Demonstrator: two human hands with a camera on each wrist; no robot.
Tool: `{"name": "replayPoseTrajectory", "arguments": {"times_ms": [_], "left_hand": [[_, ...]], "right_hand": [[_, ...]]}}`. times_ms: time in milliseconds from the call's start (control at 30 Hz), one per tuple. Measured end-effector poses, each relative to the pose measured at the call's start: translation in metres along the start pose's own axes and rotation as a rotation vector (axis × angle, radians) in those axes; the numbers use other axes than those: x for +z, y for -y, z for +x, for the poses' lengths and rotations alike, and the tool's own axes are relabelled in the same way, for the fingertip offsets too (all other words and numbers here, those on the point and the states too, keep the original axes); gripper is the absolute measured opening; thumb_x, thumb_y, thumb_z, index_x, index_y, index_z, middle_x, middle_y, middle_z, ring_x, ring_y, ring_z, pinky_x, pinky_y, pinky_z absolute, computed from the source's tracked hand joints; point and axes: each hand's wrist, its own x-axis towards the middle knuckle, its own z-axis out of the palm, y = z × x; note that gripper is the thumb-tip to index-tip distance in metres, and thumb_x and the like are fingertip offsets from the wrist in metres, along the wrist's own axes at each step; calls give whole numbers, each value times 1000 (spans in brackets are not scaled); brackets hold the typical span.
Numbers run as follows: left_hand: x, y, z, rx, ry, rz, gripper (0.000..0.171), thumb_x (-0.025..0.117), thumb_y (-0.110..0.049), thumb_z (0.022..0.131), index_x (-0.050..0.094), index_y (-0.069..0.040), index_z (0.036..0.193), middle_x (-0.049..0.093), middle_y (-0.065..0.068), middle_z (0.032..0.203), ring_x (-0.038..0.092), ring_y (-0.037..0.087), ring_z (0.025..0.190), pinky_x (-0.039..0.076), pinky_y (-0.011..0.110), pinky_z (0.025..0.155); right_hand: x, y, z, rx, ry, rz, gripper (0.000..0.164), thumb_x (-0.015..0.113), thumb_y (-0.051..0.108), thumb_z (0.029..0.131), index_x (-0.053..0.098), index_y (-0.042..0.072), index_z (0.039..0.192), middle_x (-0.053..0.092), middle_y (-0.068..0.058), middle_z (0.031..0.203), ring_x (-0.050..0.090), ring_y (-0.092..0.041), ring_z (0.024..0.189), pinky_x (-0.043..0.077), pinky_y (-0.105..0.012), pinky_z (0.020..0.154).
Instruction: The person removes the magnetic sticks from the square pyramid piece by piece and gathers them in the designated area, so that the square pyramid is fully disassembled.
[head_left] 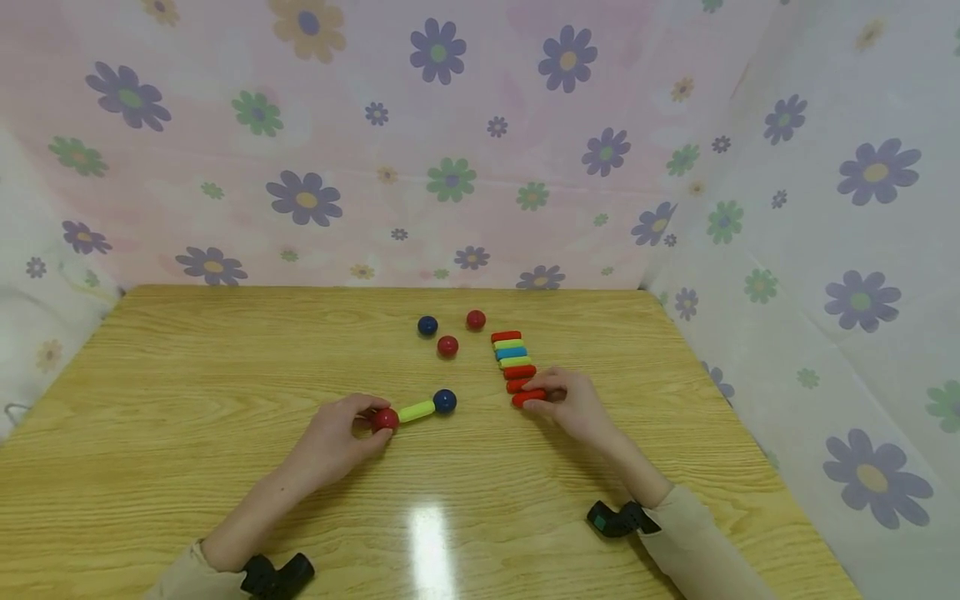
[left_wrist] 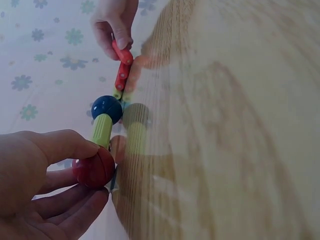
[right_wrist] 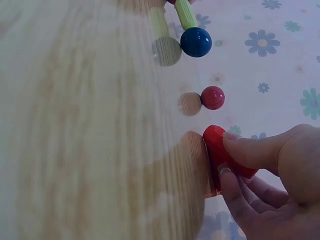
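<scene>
My left hand (head_left: 337,442) pinches a red ball (head_left: 386,419) between thumb and fingers. From that ball a yellow-green rod (head_left: 416,412) runs to a dark blue ball (head_left: 445,402), the three joined in a dumbbell shape. In the left wrist view, the thumb presses the top of the red ball and the other fingers curl below it. On the other side, my right hand (head_left: 576,408) pinches a red rod (right_wrist: 227,150) at the near end of a row of rods. Its thumb and fingertips cover part of that rod.
Several more red, yellow-green and blue rods (head_left: 513,353) lie side by side in the row, leading away. Beyond the dumbbell sit a dark blue ball (head_left: 427,326) and two red balls (head_left: 447,347). Flowered cloth (head_left: 360,150) borders the wooden table (head_left: 225,358).
</scene>
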Motion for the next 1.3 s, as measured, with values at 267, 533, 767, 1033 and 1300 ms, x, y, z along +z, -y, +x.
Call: {"name": "replayPoseTrajectory", "arguments": {"times_ms": [267, 533, 767, 1033, 1300], "left_hand": [[-2, -1, 1, -5, 5, -7, 30, 75, -12, 89, 69, -3, 117, 71, 6, 106, 67, 19, 96, 58, 37, 82], [-1, 1, 1, -1, 5, -6, 30, 75, -13, 89, 69, -4, 117, 71, 6, 106, 67, 19, 96, 58, 37, 82], [-1, -1, 0, -19, 4, 2, 32, 74, -14, 90, 68, -4, 120, 71, 6, 107, 67, 20, 97, 57, 40, 84], [-1, -1, 0, -18, 5, 3, 32, 74, -15, 90, 68, -4, 120, 70, 5, 106, 66, 19, 97, 56, 40, 85], [-1, -1, 0, -16, 7, 9, 33, 74, -14, 90, 68, -4, 121, 70, 6, 107, 66, 19, 97, 56, 39, 84]], "right_hand": [[1, -6, -1, 15, -8, -3, 21, 81, 10, 83, 76, 9, 103, 70, -9, 107, 68, -23, 94, 55, -24, 78], [0, -8, -2, 33, -28, -1, 21, 82, 11, 82, 76, 9, 102, 68, -8, 102, 67, -23, 95, 54, -22, 79], [0, -8, -1, 0, -55, -50, 20, 84, 14, 81, 78, 11, 100, 67, -5, 97, 64, -20, 88, 53, -23, 74], [2, -9, -1, -6, -76, -80, 19, 83, 12, 82, 78, 10, 100, 67, -5, 100, 63, -19, 86, 53, -23, 72], [2, -10, -2, 14, -87, -47, 21, 81, 8, 83, 77, 10, 103, 67, -6, 104, 64, -21, 89, 54, -25, 74]]}}
